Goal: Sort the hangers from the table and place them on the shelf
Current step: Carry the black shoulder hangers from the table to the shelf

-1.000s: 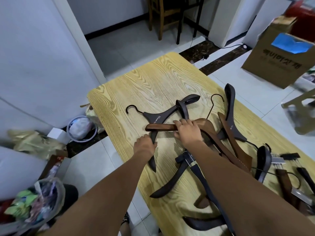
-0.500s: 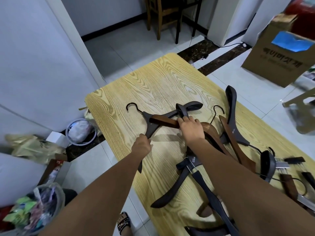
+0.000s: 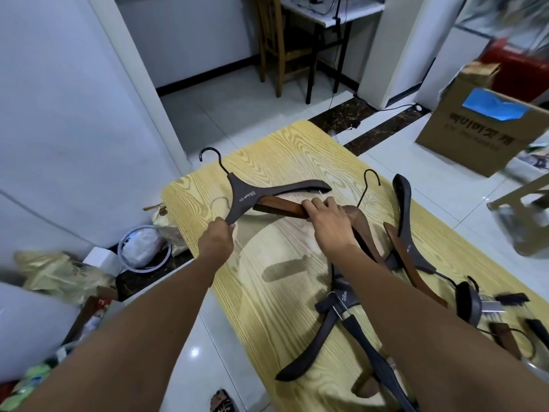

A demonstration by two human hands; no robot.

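- I see the left hand (image 3: 218,239) clenched on one arm tip of a dark hanger (image 3: 252,195), held clear above the table (image 3: 285,150).
- Right hand (image 3: 328,217) grasps a brown hanger (image 3: 279,207), which crosses just under the dark one.
- Risk: the two touch where they cross; pulling them apart could snag and twist either grip.
- Risk: the brown hanger's hook (image 3: 370,181) sits near the pile (image 3: 401,251); it may drag neighbours off the table edge.
- Count: two in hand. In the pile, roughly four dark and three brown, but overlap and blur make that uncertain.
- No shelf in view.
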